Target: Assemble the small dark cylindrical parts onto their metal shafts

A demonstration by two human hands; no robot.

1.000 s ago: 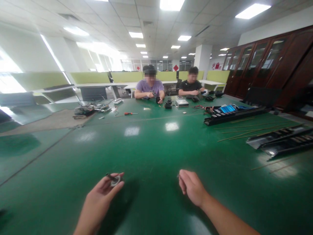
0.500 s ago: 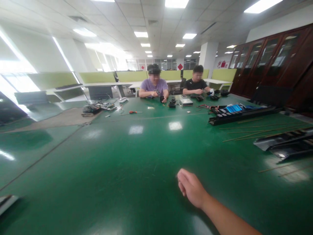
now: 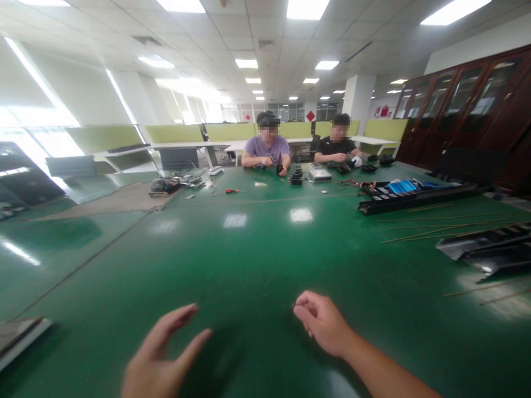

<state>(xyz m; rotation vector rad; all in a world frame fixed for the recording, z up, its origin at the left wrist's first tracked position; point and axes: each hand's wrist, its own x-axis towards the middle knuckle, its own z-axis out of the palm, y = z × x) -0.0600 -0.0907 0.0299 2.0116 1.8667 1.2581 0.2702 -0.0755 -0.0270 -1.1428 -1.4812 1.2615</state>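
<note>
Tabletop [image 3: 257,254], glossy, beneath left hand [image 3: 164,351]

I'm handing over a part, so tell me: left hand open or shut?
Open: the left hand has thumb and fingers apart, nothing between them.

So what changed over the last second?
Left hand let go of the ring-shaped part, dropped out of view, and is back, open and empty; the part isn't visible. Camera turned left, bringing in a pale-edged flat object at lower left. Right hand stayed closed; red-handled screwdriver unmoved.
</note>
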